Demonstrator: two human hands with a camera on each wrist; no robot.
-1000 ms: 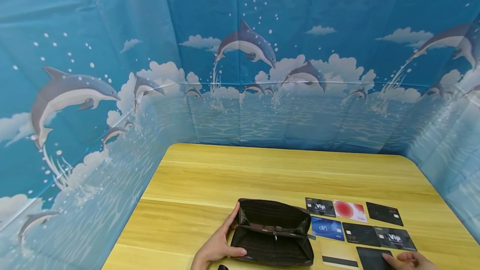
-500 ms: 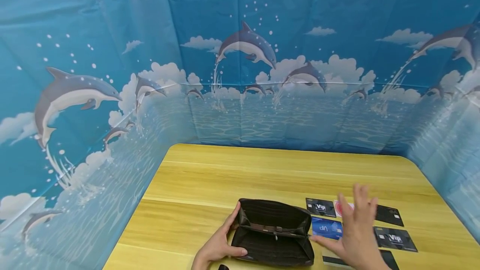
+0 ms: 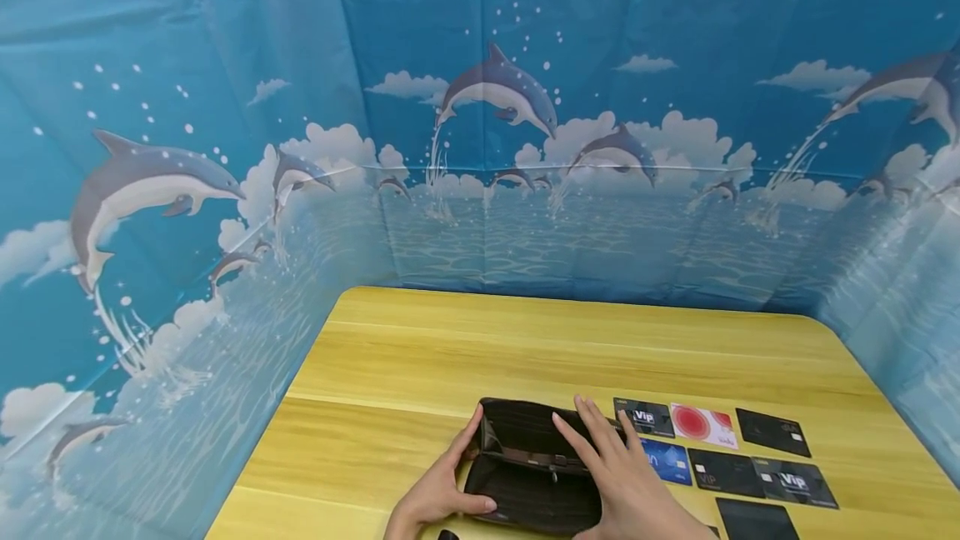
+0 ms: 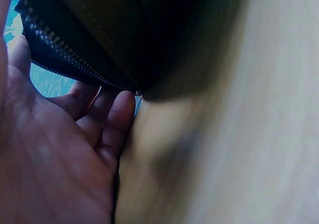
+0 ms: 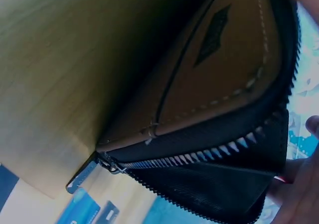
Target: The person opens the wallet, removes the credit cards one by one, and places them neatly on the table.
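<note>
A dark brown zip-around wallet (image 3: 536, 494) lies spread open on the table, its card slots and a middle zip pocket showing. My left hand (image 3: 437, 488) grips its left end, with the thumb on the front panel and fingers round the back edge. My right hand (image 3: 633, 482) is at the wallet's right end, fingers straight and spread over the back panel, hiding that corner. In the right wrist view the wallet's zip teeth and tan lining (image 5: 219, 84) fill the middle, fingers near its lower right edge. The left wrist view shows left fingertips at the zipped edge (image 4: 75, 55).
Several cards lie in rows right of the wallet: a blue card (image 3: 670, 463), a red and white card (image 3: 703, 425), black VIP cards (image 3: 795, 482) and a plain black card (image 3: 757, 521). A small black object (image 3: 447, 535) sits at the front edge of view. Dolphin-print curtains (image 3: 480, 232) surround the table.
My right hand has left the black card at the lower right, risen over the cards with fingers spread, and moved left to the wallet. My left hand stays on the wallet.
</note>
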